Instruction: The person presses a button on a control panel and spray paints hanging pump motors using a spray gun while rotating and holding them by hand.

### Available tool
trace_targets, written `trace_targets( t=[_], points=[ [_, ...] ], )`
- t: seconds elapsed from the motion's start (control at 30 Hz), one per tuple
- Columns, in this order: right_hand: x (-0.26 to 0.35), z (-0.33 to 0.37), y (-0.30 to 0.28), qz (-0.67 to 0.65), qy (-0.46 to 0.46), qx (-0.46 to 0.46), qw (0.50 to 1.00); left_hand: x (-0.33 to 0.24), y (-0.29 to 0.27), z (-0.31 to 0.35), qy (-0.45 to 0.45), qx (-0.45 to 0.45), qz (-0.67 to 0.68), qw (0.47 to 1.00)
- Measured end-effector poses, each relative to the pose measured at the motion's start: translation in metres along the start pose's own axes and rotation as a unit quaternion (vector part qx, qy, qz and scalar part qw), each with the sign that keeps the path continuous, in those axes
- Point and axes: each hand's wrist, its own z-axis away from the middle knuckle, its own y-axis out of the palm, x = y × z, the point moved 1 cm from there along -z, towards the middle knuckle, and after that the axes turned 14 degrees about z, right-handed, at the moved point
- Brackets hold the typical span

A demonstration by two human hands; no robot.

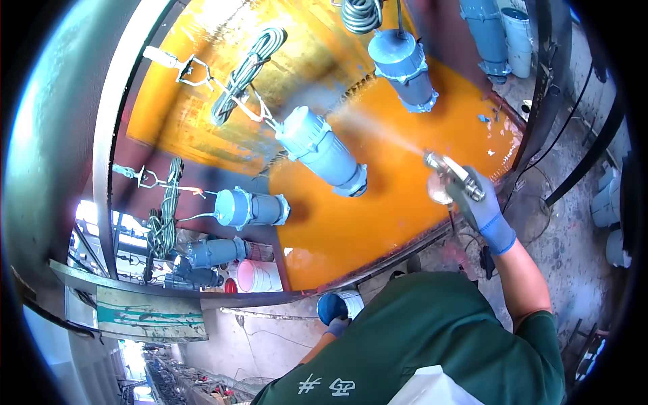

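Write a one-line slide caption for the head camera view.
A gloved right hand holds a spray gun, its mist fanning out between blue cylinders before an orange surface.

Two white printed marks [342,387] stand side by side on the person's dark green shirt [459,331].

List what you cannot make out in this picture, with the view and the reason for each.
All in the head view:
Left grip: too small and dark against the bucket to tell its hold.
Spray gun's handle: covered by the right grip.
Spray: its far end blurs into mist.
Top coil: cut off by the upper edge.
Clutter, lower left: too small to name.
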Motion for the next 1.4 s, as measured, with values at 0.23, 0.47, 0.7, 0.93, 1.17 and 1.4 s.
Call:
trace_targets(
  t=[0.23,0.47,0.7,0.93,1.17,1.4],
  points=[
    [0.006,0.001,-0.002,0.096,0.009,0.128,0.987,-0.038,0.006,0.024,0.009,-0.009,0.035,0.999],
    [0.027,0.004,-0.001,0.132,-0.209,0.125,0.961,-0.118,0.018,0.005,0.143,-0.012,0.054,0.988],
    [-0.087,0.076,0.043,0.294,-0.023,0.117,0.948,-0.352,0.038,0.025,0.366,0.235,0.101,0.895],
    [-0.139,0.120,0.016,0.359,-0.048,0.038,0.931,-0.523,0.087,0.127,0.016,0.540,0.513,0.667],
    [-0.168,0.103,-0.048,0.437,-0.080,0.123,0.888,-0.567,0.159,0.107,0.061,0.542,0.486,0.683],
    [-0.180,0.058,-0.140,0.455,-0.176,0.104,0.867,-0.628,0.227,0.059,0.227,0.519,0.551,0.612]
  ],
)
